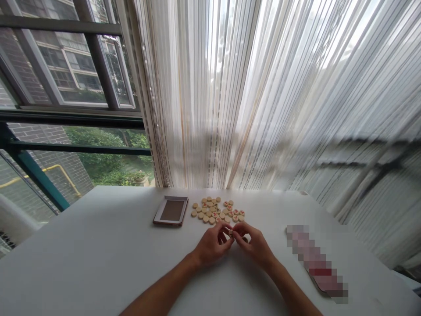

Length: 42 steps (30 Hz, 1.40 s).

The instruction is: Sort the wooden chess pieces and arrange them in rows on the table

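My left hand and my right hand meet near the middle of the white table. Their fingertips are closed around one small round wooden Chinese chess piece, seen mostly edge-on. Another piece shows partly under the fingers of my right hand; whether they touch it I cannot tell. Just beyond the hands lies a loose spread of Chinese chess pieces. Several are blank side up, others show red or dark characters. The fingers of my left hand hide the near edge of this spread.
A shallow box with a white rim and brown inside sits left of the pieces. On the right of the white table lies a long pixelated object. A striped sheer curtain hangs behind the table's far edge, beside a window.
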Available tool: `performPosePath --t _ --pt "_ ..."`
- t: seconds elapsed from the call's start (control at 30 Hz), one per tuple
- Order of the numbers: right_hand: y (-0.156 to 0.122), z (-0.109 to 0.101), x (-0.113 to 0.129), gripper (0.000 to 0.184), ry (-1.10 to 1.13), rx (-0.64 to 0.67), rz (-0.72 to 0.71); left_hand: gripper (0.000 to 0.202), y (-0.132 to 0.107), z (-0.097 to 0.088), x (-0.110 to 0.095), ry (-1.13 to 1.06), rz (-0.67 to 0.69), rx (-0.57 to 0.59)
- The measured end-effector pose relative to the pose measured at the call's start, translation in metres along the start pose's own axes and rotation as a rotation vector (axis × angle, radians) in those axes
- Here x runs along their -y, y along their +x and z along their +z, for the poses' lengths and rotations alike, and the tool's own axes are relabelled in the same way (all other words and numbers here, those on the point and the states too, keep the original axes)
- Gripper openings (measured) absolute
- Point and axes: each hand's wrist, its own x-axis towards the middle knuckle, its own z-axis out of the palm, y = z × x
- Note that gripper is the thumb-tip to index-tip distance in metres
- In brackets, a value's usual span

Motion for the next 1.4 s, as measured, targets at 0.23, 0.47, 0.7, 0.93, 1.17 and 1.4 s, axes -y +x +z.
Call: performPosePath --t 0.23,0.47,0.7,0.93,1.17,1.4 --pt "0.000 0.001 -0.006 0.021 -0.050 0.002 0.018 0.027 -0.002 -0.002 -0.002 0.087 0.004 0.029" --pt "-0.001 -0.002 -0.008 0.019 -0.067 0.029 0.034 0.026 -0.002 -0.002 -0.005 0.119 0.001 0.042" --pt "0.000 -0.007 -0.010 0.020 -0.109 -0.002 0.062 0.025 -0.003 -0.002 -0.008 0.241 0.071 0.012" --pt "0.005 -0.032 -0.017 0.021 -0.222 -0.021 0.081 0.017 0.000 0.006 -0.005 0.505 0.166 -0.026" --pt "0.001 -0.045 -0.026 0.019 -0.220 0.143 0.163 0.019 0.000 0.010 -0.002 0.584 0.136 -0.020" --pt "-0.001 -0.043 -0.026 0.017 -0.222 0.232 0.178 0.021 -0.002 0.008 -0.003 0.593 0.155 -0.007"
